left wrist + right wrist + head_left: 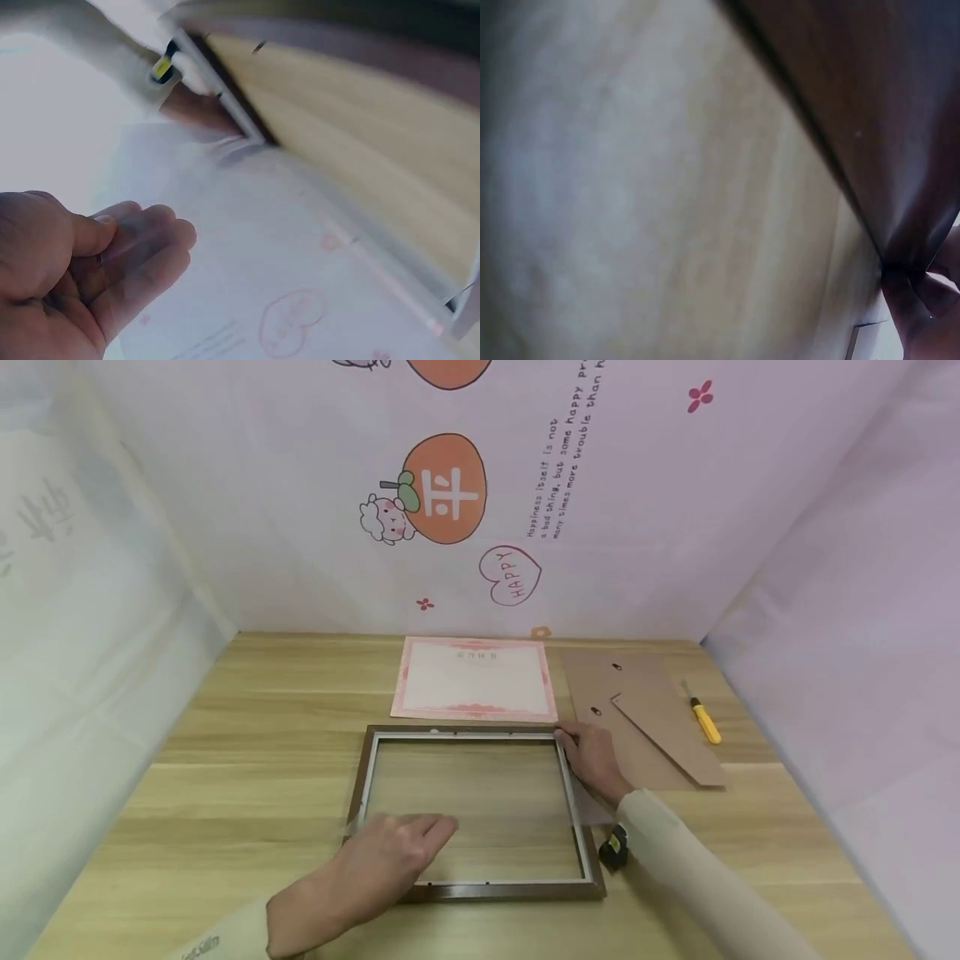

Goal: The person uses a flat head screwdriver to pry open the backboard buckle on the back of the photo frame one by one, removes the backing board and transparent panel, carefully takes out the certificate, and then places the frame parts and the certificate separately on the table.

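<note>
A brown picture frame (362, 777) with a pale inner lip lies face down on the wooden table, its middle open to the tabletop. My left hand (386, 860) is over its front left part, thumb against bent fingers. Between them it pinches a clear sheet (592, 806), whose hazy surface crosses the frame and covers the fingers (150, 247) in the left wrist view. My right hand (592, 756) grips the frame's far right corner. Its fingers (907, 300) wrap that corner in the right wrist view.
Behind the frame lies a pink-bordered certificate (474, 681). A brown backing board (630, 727) with a stand leg is at the right, beside a yellow-handled screwdriver (705, 720). A small black and yellow object (615, 850) sits near the right forearm. White printed cloth (315, 510) encloses the table.
</note>
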`<state>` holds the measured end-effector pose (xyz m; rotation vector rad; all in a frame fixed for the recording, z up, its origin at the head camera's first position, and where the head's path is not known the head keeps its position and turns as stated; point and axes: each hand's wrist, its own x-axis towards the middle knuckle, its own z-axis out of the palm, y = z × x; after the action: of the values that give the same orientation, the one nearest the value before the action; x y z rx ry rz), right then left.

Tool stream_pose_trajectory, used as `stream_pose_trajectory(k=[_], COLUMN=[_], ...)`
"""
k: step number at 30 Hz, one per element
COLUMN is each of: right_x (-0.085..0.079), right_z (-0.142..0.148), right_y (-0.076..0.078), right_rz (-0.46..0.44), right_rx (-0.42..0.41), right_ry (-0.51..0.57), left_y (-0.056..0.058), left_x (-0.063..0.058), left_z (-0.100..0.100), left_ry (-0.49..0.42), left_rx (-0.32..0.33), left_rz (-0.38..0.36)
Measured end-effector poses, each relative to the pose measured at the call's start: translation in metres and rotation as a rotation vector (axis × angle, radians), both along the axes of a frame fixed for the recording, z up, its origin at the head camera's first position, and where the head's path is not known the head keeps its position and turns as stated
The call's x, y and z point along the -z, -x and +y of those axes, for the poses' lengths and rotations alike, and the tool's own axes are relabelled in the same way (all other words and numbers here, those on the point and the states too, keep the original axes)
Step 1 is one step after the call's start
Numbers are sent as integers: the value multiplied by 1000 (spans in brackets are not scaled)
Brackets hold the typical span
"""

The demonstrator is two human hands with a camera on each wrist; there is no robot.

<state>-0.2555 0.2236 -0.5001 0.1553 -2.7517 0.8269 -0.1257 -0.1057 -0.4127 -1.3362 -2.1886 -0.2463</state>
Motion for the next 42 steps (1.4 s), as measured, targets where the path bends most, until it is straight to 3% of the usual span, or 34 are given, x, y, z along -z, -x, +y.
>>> stream_pose_trajectory(k=[4, 9, 14, 17, 21, 25, 28, 32, 38, 42], right_x=[2, 3, 4, 5, 5, 4, 3, 2, -1, 1], right_z=[-1, -1, 1, 1, 1, 2, 2, 2, 2, 2], right_y=[1, 2, 1, 0, -1, 0, 0, 0, 0, 1], right_rz=[9, -63, -73, -75, -88, -93, -88, -75, -66, -69], right_rx=[-2, 29, 51, 61, 75, 76, 72, 65, 52, 52], right_ry=[15, 27, -43, -25, 7, -1, -7, -8, 9, 18], left_y=[7, 16, 28, 37, 52, 71, 85, 98, 111, 117], left_x=[-19, -45, -69, -78, -85, -81, -71, -53, -31, -15], left_z=[-2, -13, -34, -50, -75, -113, -144, -178, -214, -231], left_ry=[-96, -177, -297, -392, -569, -738, -820, -853, -918, -891], left_rx=[-28, -91, -142, -212, -377, -495, -518, -572, -675, -708], left_rz=[22, 56, 45, -41, -273, -482, -596, -745, -963, -1066])
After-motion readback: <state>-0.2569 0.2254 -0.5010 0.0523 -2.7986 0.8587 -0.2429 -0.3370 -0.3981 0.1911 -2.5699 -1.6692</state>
